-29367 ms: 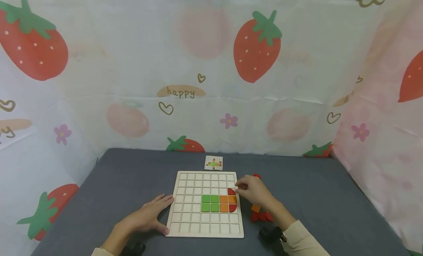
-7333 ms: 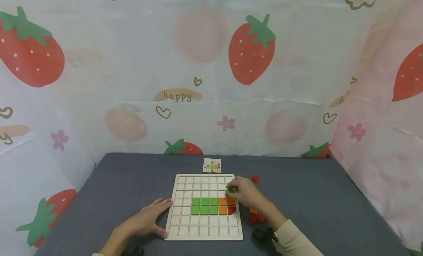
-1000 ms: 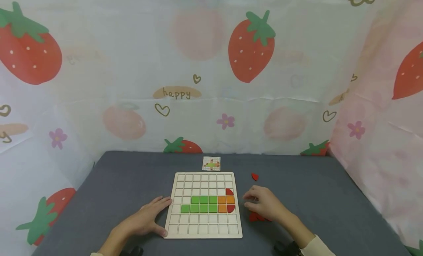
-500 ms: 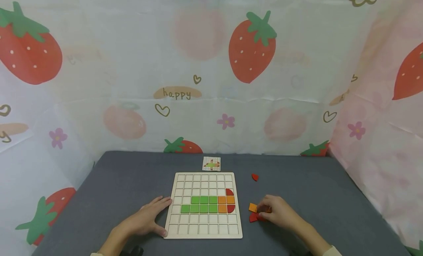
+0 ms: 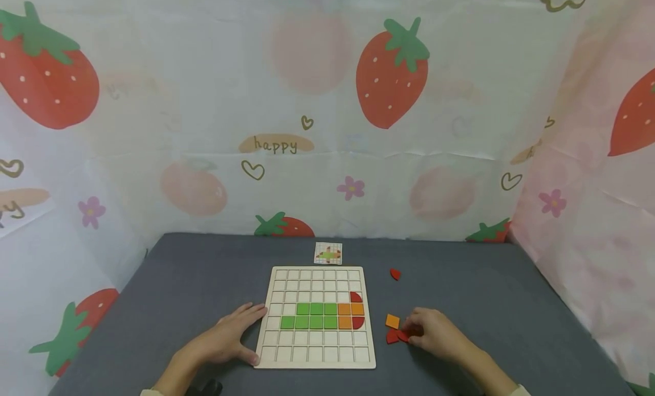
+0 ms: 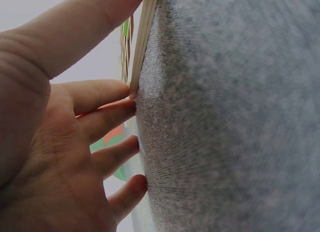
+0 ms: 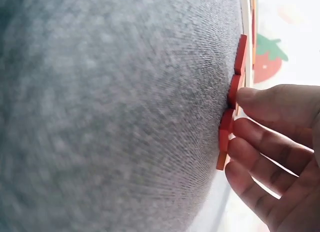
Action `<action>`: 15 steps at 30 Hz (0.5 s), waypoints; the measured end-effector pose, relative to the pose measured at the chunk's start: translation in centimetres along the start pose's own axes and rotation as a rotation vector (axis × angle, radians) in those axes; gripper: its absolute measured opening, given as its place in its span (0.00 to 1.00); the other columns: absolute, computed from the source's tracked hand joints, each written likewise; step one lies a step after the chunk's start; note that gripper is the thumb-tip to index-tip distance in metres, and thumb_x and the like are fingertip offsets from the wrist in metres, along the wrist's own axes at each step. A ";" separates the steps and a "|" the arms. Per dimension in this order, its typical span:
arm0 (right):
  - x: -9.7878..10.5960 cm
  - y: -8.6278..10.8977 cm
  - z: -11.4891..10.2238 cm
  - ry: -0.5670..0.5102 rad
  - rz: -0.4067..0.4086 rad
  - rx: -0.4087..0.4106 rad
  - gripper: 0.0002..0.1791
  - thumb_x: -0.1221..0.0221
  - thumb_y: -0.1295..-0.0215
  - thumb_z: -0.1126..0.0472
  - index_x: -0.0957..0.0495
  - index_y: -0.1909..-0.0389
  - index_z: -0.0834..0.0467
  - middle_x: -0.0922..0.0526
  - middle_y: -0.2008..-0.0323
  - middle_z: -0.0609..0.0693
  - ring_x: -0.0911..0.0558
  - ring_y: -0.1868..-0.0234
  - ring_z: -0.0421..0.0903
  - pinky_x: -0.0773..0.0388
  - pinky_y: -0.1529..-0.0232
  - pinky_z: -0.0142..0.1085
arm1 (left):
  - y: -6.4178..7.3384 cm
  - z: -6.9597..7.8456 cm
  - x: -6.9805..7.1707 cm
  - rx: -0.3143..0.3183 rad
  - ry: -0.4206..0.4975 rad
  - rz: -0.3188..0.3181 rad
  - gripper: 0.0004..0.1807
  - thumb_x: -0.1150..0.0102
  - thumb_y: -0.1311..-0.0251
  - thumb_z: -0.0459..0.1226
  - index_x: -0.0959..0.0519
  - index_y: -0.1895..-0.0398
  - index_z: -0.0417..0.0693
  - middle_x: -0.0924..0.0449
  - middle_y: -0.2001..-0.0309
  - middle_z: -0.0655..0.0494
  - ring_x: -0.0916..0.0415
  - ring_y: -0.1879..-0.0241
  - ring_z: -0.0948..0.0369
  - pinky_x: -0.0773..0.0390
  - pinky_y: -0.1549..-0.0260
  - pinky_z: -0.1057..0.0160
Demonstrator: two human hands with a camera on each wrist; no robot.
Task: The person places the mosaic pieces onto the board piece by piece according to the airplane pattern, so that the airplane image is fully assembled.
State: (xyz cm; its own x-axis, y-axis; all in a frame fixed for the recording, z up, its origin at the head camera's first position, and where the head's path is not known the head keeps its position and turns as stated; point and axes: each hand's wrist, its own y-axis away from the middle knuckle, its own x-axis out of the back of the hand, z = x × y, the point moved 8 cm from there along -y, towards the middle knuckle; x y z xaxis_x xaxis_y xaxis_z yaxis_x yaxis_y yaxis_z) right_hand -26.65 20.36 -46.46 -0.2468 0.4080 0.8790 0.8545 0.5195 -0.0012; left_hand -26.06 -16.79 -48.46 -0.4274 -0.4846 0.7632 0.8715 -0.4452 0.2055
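Note:
A square wooden grid board [image 5: 314,353] lies on the table, bearing green square tiles [image 5: 309,322], orange tiles [image 5: 344,322] and two red rounded tiles [image 5: 355,297] at its right side. My left hand [image 5: 230,336] rests at the board's left edge, thumb and fingers spread; the left wrist view has fingertips against the rim. Right of the board, my right hand [image 5: 435,333] reaches over loose red tiles [image 5: 392,336]. In the right wrist view, thumb and fingertips sit apart right at the red tiles [image 7: 226,128]. One loose orange tile [image 5: 392,321] lies beside these fingers.
A small picture card [image 5: 328,253] with a coloured grid pattern lies behind the board. Farther back on the right is a single red tile [image 5: 395,274]. A strawberry-printed curtain [image 5: 307,100] encloses the dark grey table [image 5: 220,276].
Over the longer span, green tiles have been added to the board. In the last second, my right hand has moved right and nearer, uncovering an orange tile. My left hand has stayed put.

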 end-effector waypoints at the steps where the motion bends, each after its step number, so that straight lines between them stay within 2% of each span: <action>1: 0.0 0.0 0.0 0.014 -0.003 0.000 0.08 0.30 0.48 0.65 0.15 0.65 0.53 0.20 0.66 0.40 0.20 0.64 0.40 0.21 0.64 0.34 | 0.0 0.0 0.0 0.000 -0.001 -0.001 0.56 0.23 0.63 0.48 0.39 0.28 0.37 0.41 0.27 0.38 0.53 0.26 0.35 0.48 0.38 0.28; 5: 0.1 0.1 -0.1 0.057 -0.026 0.003 0.10 0.30 0.49 0.65 0.14 0.65 0.53 0.21 0.65 0.40 0.20 0.63 0.42 0.21 0.63 0.35 | -0.1 0.0 0.0 0.002 0.002 -0.002 0.56 0.23 0.63 0.49 0.39 0.28 0.38 0.41 0.27 0.38 0.53 0.26 0.35 0.49 0.37 0.28; 10: 0.2 0.2 -0.3 0.088 -0.047 0.013 0.13 0.29 0.52 0.67 0.14 0.63 0.55 0.24 0.67 0.40 0.25 0.68 0.36 0.25 0.68 0.32 | -0.2 0.2 0.0 -0.022 0.002 0.004 0.56 0.23 0.63 0.48 0.38 0.29 0.36 0.41 0.28 0.37 0.53 0.27 0.34 0.49 0.38 0.27; 14: 0.1 0.5 -0.3 0.095 -0.066 -0.024 0.15 0.29 0.53 0.70 0.14 0.61 0.57 0.26 0.69 0.41 0.31 0.71 0.35 0.32 0.71 0.31 | -0.1 0.1 0.0 -0.014 0.003 0.005 0.56 0.23 0.63 0.47 0.38 0.29 0.36 0.40 0.28 0.38 0.53 0.26 0.35 0.49 0.38 0.28; 15: 0.1 0.5 -0.2 0.088 -0.071 -0.040 0.15 0.30 0.53 0.71 0.14 0.61 0.57 0.24 0.67 0.43 0.28 0.69 0.37 0.28 0.69 0.32 | -0.1 0.0 0.0 -0.008 0.004 0.005 0.56 0.23 0.63 0.47 0.38 0.29 0.36 0.40 0.27 0.38 0.53 0.26 0.35 0.49 0.37 0.28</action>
State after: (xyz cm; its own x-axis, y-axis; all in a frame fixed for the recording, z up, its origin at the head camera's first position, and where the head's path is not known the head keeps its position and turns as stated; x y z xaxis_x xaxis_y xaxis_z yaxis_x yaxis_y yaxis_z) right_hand -26.16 20.49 -46.33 -0.2680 0.3026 0.9147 0.8541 0.5138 0.0802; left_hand -26.09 -16.71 -48.49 -0.4240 -0.4900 0.7616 0.8717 -0.4490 0.1964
